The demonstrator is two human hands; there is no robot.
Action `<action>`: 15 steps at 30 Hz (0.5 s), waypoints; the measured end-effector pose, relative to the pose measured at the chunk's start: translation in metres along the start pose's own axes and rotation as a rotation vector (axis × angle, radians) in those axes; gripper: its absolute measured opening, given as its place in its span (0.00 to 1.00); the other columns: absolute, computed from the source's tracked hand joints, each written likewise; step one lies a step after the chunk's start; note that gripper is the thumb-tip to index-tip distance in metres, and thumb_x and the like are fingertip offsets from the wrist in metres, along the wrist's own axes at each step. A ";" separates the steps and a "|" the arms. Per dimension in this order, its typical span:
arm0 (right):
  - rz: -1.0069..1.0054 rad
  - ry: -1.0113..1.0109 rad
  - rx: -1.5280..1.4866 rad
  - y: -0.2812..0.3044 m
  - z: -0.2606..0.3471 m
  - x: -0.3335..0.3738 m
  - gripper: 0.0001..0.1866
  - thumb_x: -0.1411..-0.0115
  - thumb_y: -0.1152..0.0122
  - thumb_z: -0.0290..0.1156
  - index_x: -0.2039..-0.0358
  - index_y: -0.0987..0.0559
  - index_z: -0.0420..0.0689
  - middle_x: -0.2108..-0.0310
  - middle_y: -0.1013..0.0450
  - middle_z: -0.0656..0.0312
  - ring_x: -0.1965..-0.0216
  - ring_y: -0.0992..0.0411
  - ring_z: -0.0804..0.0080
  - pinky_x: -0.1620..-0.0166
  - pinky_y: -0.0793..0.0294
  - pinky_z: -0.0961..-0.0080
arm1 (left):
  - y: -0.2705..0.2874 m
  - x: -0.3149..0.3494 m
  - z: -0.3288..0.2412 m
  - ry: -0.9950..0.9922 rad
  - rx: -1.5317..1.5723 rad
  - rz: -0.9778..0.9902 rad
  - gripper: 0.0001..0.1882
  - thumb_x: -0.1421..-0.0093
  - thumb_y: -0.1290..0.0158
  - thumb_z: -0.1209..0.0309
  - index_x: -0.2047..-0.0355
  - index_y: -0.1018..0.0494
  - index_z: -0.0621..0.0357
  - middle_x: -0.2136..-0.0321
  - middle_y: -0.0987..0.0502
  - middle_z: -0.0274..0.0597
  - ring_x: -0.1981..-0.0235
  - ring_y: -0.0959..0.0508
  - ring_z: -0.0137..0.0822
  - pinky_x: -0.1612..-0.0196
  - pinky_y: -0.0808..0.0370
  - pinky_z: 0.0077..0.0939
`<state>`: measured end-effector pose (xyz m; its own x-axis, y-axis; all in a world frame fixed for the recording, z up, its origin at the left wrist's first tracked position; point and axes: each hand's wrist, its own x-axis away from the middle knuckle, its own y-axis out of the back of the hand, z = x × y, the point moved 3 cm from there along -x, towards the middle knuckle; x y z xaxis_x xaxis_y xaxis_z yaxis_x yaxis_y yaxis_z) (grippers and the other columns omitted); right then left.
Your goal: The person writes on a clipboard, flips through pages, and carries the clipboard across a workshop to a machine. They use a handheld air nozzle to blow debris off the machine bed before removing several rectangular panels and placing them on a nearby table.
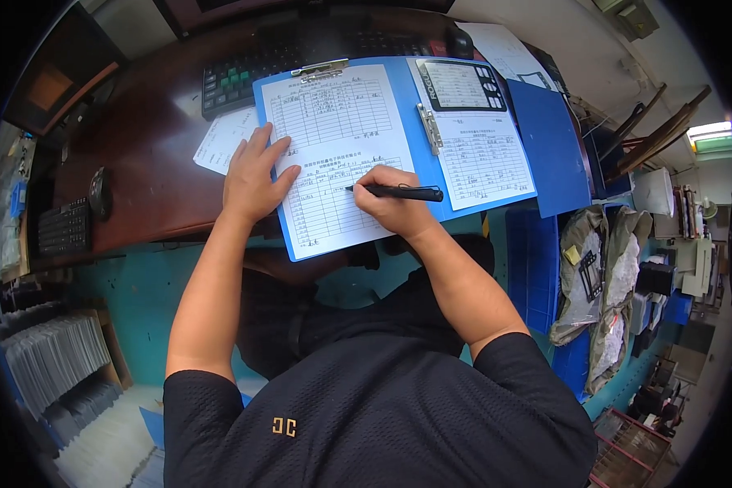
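A blue clipboard folder (410,91) lies unfolded at the near edge of the desk, with a metal clip on each half. On its left half is a printed form (342,220) with a table partly filled in by hand. My left hand (256,175) rests flat on the left edge of that form, fingers spread. My right hand (394,207) grips a black pen (411,193), its tip touching the form's table. The right half holds another filled-in form (484,159), with a black-framed panel with oval cutouts (462,85) over its upper part.
Behind the folder are a black keyboard with green keys (234,79) and a mouse (459,39). Loose papers (220,138) stick out at its left. A second keyboard (65,226) and mouse (100,191) lie far left. Blue bins (533,268) and stuffed bags (581,285) stand at the right.
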<state>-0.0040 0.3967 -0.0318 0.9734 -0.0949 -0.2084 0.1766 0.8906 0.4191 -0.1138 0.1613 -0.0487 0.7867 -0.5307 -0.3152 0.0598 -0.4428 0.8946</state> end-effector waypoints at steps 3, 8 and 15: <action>-0.004 0.000 0.015 0.000 0.000 0.000 0.06 0.45 0.33 0.27 0.75 0.18 0.37 0.76 0.21 0.57 0.75 0.23 0.69 0.69 0.24 0.74 | 0.001 0.000 0.001 0.008 0.002 0.007 0.26 0.38 0.39 0.56 0.41 0.24 0.49 0.33 0.34 0.56 0.32 0.35 0.55 0.29 0.41 0.53; -0.027 0.006 0.030 0.001 0.001 0.000 0.06 0.46 0.34 0.26 0.76 0.19 0.37 0.77 0.21 0.57 0.76 0.24 0.69 0.69 0.24 0.74 | 0.000 0.000 0.000 0.022 0.000 0.025 0.26 0.38 0.40 0.55 0.41 0.24 0.48 0.32 0.35 0.55 0.30 0.36 0.54 0.28 0.43 0.52; -0.033 0.005 0.045 0.001 0.000 -0.001 0.06 0.47 0.34 0.27 0.76 0.19 0.38 0.77 0.22 0.58 0.77 0.24 0.69 0.70 0.25 0.74 | 0.000 -0.001 0.001 0.029 0.006 0.043 0.26 0.37 0.40 0.55 0.40 0.24 0.48 0.32 0.35 0.55 0.29 0.38 0.53 0.27 0.44 0.51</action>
<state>-0.0044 0.3974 -0.0311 0.9663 -0.1219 -0.2269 0.2152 0.8661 0.4512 -0.1149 0.1607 -0.0487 0.8058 -0.5283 -0.2676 0.0221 -0.4247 0.9051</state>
